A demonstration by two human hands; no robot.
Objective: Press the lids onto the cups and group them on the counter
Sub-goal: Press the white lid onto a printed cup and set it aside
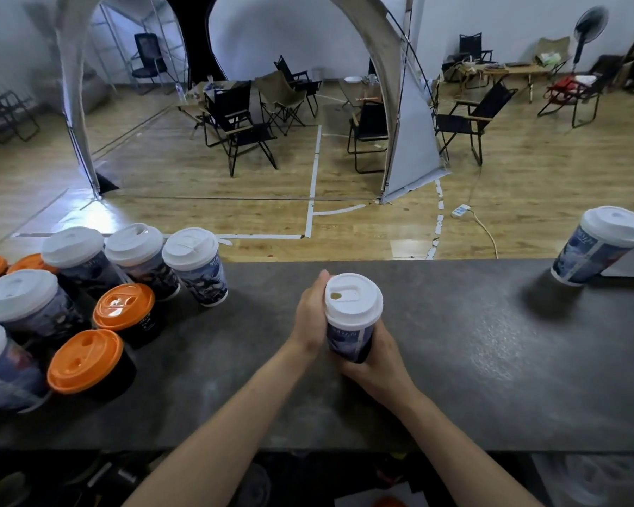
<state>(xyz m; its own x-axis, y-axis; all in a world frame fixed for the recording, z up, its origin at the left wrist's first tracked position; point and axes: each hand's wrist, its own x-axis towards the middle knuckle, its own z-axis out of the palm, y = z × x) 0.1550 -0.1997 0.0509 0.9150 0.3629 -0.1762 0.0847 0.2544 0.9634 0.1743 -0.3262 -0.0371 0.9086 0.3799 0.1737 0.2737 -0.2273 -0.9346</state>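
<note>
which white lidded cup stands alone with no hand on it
The blue printed paper cup with a white plastic lid at the counter's far right end. Another cup is gripped by the left hand and right hand mid-counter; the rest cluster left.

Dark counter with grouped lidded cups left, lone cup right.

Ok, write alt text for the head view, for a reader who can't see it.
The left hand and right hand grip a white-lidded cup at the middle of a dark counter. Lidded cups, white and orange, cluster at its left end; one lone cup stands far right, folding chairs beyond.
</note>
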